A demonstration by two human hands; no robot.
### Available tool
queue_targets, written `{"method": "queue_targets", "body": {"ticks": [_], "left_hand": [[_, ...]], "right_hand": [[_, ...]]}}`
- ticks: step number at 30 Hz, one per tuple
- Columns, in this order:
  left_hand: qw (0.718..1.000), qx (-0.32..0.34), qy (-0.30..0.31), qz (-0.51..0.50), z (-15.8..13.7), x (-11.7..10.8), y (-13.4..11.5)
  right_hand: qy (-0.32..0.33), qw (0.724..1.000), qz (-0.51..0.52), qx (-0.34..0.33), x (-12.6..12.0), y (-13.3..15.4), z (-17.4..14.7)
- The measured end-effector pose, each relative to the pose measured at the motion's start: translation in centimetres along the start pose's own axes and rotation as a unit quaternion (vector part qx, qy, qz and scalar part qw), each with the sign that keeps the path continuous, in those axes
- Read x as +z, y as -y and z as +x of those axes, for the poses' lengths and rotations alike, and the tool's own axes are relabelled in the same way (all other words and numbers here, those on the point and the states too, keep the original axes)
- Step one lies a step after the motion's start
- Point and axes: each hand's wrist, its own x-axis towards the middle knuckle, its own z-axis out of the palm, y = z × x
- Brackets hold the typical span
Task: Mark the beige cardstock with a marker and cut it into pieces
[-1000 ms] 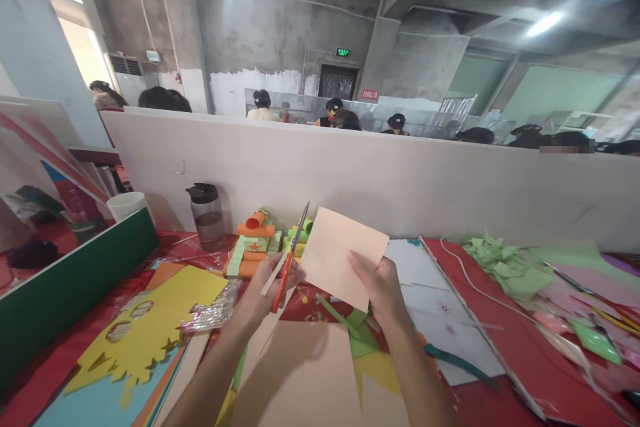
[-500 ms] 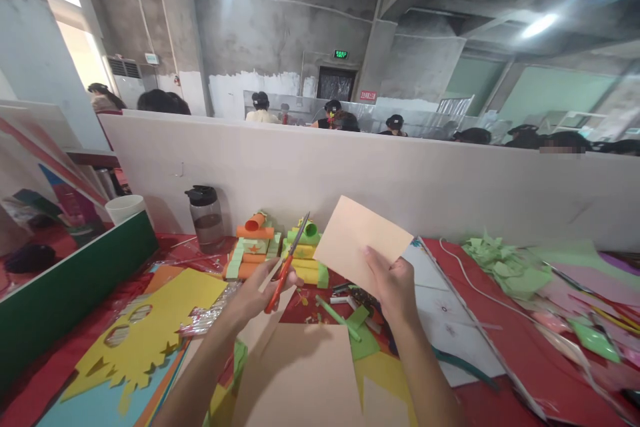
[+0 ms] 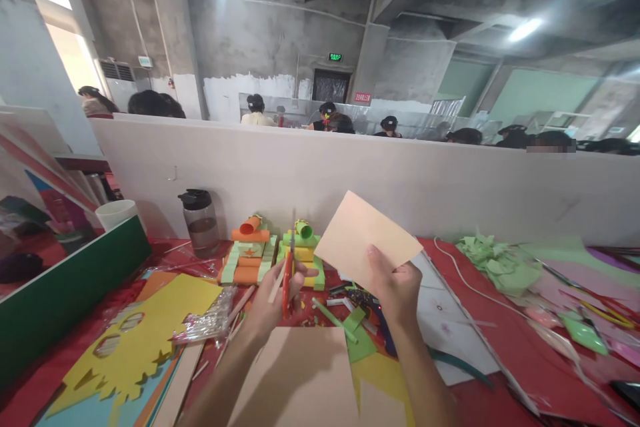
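Observation:
My left hand (image 3: 265, 303) is closed round a pair of scissors (image 3: 287, 280) with orange handles. Their blades point up and away from me and look blurred. A narrow beige paper strip also shows at this hand. Between thumb and fingers, my right hand (image 3: 400, 287) grips a beige sheet of paper (image 3: 357, 230), raised and tilted above the table. Below both hands lies a larger beige sheet (image 3: 300, 373). Behind the scissors stand an orange paper model (image 3: 250, 250) with a rolled tube on top and a green and yellow one (image 3: 313, 267).
Left lie a cut yellow sheet (image 3: 150, 320), crinkled clear plastic (image 3: 207, 323) and a green panel (image 3: 75, 307). A dark-lidded bottle (image 3: 200, 223) stands by the white partition (image 3: 390, 177). Green scraps (image 3: 363, 340) lie centrally; crumpled green paper (image 3: 493, 263) lies right. People sit beyond the partition.
The scissors have turned from leaning right to nearly upright, and my left hand has shifted slightly right. The held beige sheet has moved a little right. The view has shifted slightly.

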Motion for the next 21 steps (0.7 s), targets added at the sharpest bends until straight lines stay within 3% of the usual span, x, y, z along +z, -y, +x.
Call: {"method": "queue_targets", "body": {"ticks": [3,8,12,14,17,19,21], "left_hand": [[0.997,0.017,-0.063,-0.041,0.0,1.7,0.3],[0.996,0.021,-0.089,-0.007,-0.2,1.9,-0.3],[0.995,0.027,-0.092,-0.008,-0.3,1.7,-0.7],[0.993,0.020,-0.114,-0.014,-0.2,1.6,-0.5],[0.990,0.021,-0.136,-0.037,0.3,1.2,0.2],[0.987,0.026,-0.147,-0.057,0.6,1.0,0.6],[0.985,0.029,-0.154,-0.068,0.7,1.0,0.7]], "right_hand": [[0.065,0.998,0.002,-0.005,0.6,0.5,-0.8],[0.152,0.988,0.021,0.005,1.3,1.3,-1.9],[0.183,0.976,0.084,0.089,1.6,1.8,-2.1],[0.217,0.956,0.141,0.136,1.6,2.0,-2.1],[0.324,0.901,0.238,0.165,1.3,2.0,-2.2],[0.406,0.860,0.262,0.166,1.2,1.6,-2.5],[0.454,0.840,0.249,0.162,1.5,0.9,-3.0]]}}
